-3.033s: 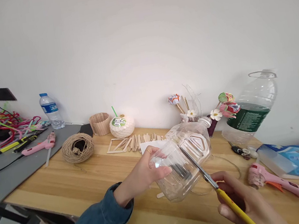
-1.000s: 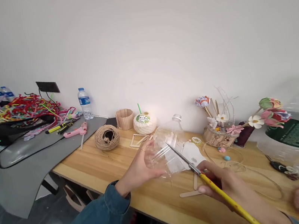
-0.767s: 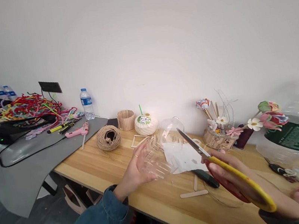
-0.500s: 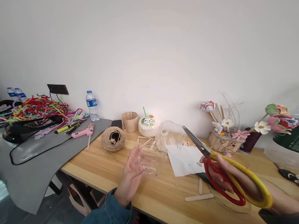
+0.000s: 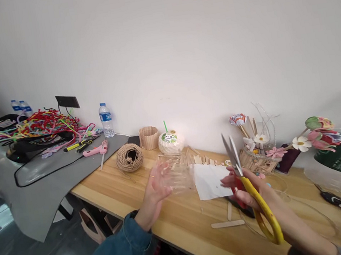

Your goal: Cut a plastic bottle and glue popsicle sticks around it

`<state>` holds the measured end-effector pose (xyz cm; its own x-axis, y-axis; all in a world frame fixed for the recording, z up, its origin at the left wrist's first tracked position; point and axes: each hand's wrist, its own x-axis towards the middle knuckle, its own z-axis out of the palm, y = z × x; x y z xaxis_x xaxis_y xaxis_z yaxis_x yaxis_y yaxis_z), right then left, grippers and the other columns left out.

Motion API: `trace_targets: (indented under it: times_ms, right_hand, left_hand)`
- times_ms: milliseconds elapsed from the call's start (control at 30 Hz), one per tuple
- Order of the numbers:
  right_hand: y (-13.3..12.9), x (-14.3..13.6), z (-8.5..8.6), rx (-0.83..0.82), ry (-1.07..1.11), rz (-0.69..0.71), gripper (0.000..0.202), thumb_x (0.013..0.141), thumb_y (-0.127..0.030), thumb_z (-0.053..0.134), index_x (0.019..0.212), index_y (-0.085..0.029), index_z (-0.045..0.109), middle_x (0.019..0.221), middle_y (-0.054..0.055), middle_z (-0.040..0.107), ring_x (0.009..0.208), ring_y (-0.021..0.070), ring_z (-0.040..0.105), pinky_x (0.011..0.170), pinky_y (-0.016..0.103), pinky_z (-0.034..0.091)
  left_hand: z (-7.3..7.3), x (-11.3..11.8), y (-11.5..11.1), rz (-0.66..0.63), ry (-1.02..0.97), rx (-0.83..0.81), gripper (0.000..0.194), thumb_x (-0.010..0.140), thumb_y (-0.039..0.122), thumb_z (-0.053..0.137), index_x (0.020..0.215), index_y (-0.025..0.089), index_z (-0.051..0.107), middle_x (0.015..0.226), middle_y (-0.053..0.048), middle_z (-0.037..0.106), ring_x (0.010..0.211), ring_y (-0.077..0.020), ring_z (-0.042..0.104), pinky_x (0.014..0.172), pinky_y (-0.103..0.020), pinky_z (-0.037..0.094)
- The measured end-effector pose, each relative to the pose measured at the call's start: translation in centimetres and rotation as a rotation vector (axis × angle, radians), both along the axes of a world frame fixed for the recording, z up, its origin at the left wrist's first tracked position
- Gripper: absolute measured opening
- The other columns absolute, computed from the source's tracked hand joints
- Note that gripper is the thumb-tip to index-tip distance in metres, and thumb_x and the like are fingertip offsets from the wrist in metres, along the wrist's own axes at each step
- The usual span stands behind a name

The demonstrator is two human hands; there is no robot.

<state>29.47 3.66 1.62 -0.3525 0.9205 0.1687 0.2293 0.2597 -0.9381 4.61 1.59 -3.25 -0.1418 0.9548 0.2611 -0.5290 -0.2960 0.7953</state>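
Observation:
My left hand (image 5: 154,197) is at the middle of the table with its thumb and fingers curved about a piece of clear plastic (image 5: 180,175). Some fingertips show through the plastic, whose outline is hard to make out. In my right hand (image 5: 252,185) is a pair of scissors (image 5: 263,212) with red and yellow handles. Their blades point up and stand slightly apart, not touching the plastic. Below the scissors and to their left lies a white sheet of paper (image 5: 210,183), and two wooden craft sticks (image 5: 227,224) rest near it.
A twine ball (image 5: 129,157), a stick-sided cup (image 5: 149,138) and a white yarn ball (image 5: 171,142) stand toward the wall. At left are a pink glue gun (image 5: 96,150) and a water bottle (image 5: 106,120). Decorated flowers (image 5: 301,143) and a large plastic bottle (image 5: 340,156) stand right.
The scissors have turned more upright and their blades have parted a little. A domed part of clear plastic behind the paper no longer shows there, uncovering small wooden pieces.

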Motion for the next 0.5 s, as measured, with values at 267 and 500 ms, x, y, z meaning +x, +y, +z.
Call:
trace_targets:
  times_ms: [267,500]
  right_hand:
    - [1.1,-2.8,0.3,0.287,0.142,-0.007,0.069,0.063,-0.052,0.073,0.117,-0.032,0.033,0.131,0.011,0.045,0.123,0.0273,0.044,0.098,0.045,0.04]
    - [1.5,-1.5,0.6,0.25,0.099,-0.216,0.068,0.062,-0.042,0.075,0.114,-0.028,0.034,0.121,0.012,0.055,0.107,0.0281,0.056,0.089,0.046,0.047]
  left_hand:
    - [2.6,3.3,3.1,-0.256,0.267,0.11,0.09,0.055,0.034,0.082,0.133,0.029,0.038,0.139,-0.012,0.04,0.124,-0.0306,0.038,0.1,-0.047,0.034]
    - [3.6,1.0,3.8,-0.307,0.657,0.182,0.103,0.063,0.043,0.075,0.144,0.027,0.014,0.152,-0.013,0.017,0.137,-0.0301,0.022,0.11,-0.046,0.021]
